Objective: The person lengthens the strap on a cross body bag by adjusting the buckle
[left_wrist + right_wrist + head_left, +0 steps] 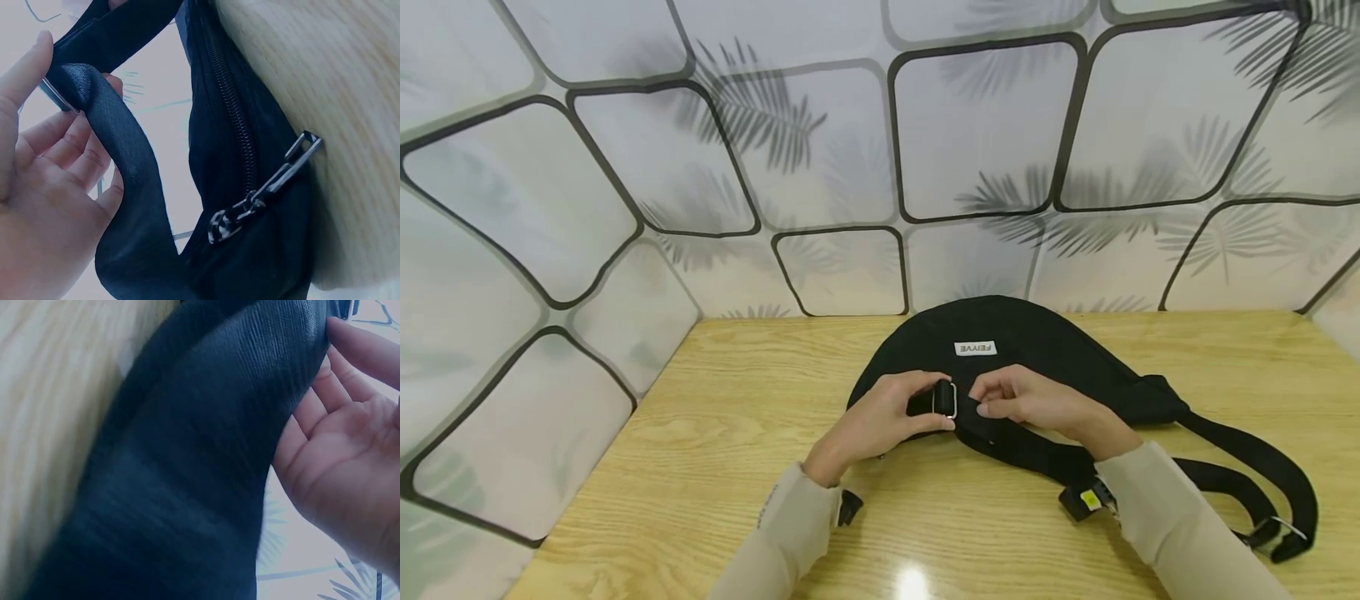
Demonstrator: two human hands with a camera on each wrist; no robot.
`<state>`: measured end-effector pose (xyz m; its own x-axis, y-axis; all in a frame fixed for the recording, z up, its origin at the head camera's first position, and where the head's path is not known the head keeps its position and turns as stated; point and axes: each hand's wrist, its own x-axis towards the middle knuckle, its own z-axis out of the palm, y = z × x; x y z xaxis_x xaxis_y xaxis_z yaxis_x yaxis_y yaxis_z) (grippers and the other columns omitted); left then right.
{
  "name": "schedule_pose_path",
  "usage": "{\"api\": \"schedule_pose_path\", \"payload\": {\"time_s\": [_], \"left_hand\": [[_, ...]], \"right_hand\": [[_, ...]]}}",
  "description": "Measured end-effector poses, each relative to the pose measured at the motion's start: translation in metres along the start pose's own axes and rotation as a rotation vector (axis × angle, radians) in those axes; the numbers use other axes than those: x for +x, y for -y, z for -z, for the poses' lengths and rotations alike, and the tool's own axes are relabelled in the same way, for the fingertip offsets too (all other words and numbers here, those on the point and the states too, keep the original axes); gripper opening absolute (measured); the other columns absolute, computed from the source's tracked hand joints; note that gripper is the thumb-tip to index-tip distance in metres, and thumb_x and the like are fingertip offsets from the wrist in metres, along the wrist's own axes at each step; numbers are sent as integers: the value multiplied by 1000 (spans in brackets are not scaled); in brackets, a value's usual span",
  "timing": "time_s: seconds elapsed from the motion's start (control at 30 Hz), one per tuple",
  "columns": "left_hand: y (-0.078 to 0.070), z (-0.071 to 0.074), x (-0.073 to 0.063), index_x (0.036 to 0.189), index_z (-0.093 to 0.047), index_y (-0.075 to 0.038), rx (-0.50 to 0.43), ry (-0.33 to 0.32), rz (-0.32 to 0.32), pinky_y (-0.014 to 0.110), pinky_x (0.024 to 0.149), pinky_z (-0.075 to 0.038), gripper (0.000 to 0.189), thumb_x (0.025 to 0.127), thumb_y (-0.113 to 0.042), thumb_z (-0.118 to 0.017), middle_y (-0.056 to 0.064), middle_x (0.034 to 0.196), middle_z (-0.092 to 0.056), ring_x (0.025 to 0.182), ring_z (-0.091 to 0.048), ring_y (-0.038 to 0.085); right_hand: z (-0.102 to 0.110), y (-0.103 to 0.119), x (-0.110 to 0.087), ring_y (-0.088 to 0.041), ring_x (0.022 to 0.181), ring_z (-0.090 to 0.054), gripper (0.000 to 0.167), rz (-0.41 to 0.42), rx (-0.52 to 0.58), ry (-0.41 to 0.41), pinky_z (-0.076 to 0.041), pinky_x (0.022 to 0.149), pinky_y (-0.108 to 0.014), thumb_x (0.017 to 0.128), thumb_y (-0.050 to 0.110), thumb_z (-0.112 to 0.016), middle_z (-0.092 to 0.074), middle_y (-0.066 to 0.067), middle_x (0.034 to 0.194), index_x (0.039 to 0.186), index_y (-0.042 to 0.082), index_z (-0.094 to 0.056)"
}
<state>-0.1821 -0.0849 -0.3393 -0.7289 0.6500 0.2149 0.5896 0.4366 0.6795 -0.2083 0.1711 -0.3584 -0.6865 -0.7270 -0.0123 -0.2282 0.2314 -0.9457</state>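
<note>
A black crescent-shaped waist bag (pixel 1000 333) with a small white label lies on the table, its zipper (pixel 234 119) showing in the left wrist view. In front of it my left hand (pixel 880 412) pinches a metal strap slider (pixel 953 400) between thumb and fingers, with black webbing threaded through it. Just to the right, my right hand (pixel 1037 400) pinches the black strap (pixel 1030 450) by its edge near the slider. From there the strap (pixel 187 444) hangs down broad and close in the right wrist view.
A black buckle (pixel 1081 500) with a yellow sticker lies beside my right sleeve. Another black buckle piece (pixel 850 507) shows by my left sleeve. The strap loop (pixel 1300 483) with a second metal slider curves at the right. Patterned cloth (pixel 985 125) stands behind the wooden table (pixel 700 467).
</note>
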Motion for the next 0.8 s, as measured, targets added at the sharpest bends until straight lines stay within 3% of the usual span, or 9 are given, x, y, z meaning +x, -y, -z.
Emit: {"api": "schedule_pose_path", "payload": {"time_s": [0.27, 0.5, 0.63, 0.8], "left_hand": [[-1, -1, 0, 137, -59, 3, -3, 5, -14, 31, 98, -49, 51, 94, -20, -75, 12, 131, -65, 119, -62, 19], [0, -9, 3, 123, -66, -6, -46, 49, -10, 38, 87, -53, 31, 96, -22, -73, 1, 111, -70, 94, -60, 12], [-2, -8, 3, 128, -65, -4, -28, 39, 9, 40, 91, -53, 38, 96, -22, -74, 2, 117, -69, 100, -61, 10], [-2, -3, 2, 134, -62, 2, -2, 15, 3, 34, 94, -51, 46, 94, -19, -75, 6, 123, -69, 107, -62, 12]], "right_hand": [[-6, -1, 3, -6, 56, -36, 10, 28, 65, -23, -29, 55, -24, 98, -5, -55, -48, 5, 67, 99, -14, -60], [-13, 5, 6, -7, 55, -39, 11, 45, 114, -46, -32, 53, -24, 100, -5, -54, -63, 0, 76, 99, -15, -60], [-10, 7, 4, -6, 51, -32, 13, -5, 72, -38, -28, 52, -25, 101, -1, -54, -53, 4, 69, 102, -12, -62], [-1, 4, -1, -7, 54, -31, 12, -19, -4, 47, -31, 56, -26, 100, -3, -53, -38, 7, 65, 106, -11, -60]]}}
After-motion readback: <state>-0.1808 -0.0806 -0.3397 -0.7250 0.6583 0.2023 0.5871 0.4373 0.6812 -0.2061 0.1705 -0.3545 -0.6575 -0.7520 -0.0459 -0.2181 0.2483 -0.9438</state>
